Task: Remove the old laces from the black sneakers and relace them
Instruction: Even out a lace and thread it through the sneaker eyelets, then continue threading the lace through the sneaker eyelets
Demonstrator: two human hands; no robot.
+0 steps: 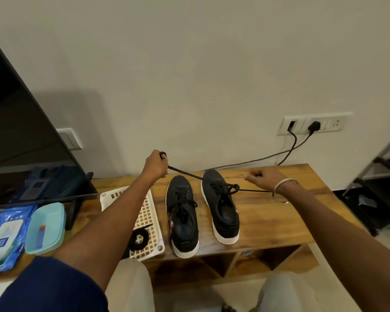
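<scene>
No brand or writing can be read on either shoe; the blue wipes packet (3,238) at the left edge of the surface (268,219) carries a label too blurred to make out, and the packet is cut off by the frame. A red-and-white tag at each shoe's collar is too small to read.

Two black sneakers stand side by side near the middle of the surface, toes toward the wall. The left sneaker (182,216) is laced and tied. The right sneaker (221,206) has a black lace (229,189) knotted loosely over its upper eyelets, with both ends drawn out sideways.

The left hand (154,165) is raised above the back edge, fingers curled tightly round one lace end, which loops over the forefinger. The right hand (265,177), a metal bangle (284,184) at the wrist, hovers toward the right side, fingers curled in a pinch on the other end; the grip itself is partly hidden by the knuckles.

A coiled black lace (140,237) lies in the white lattice tray (152,221) just left of the shoes, partly hidden by the left forearm.
</scene>
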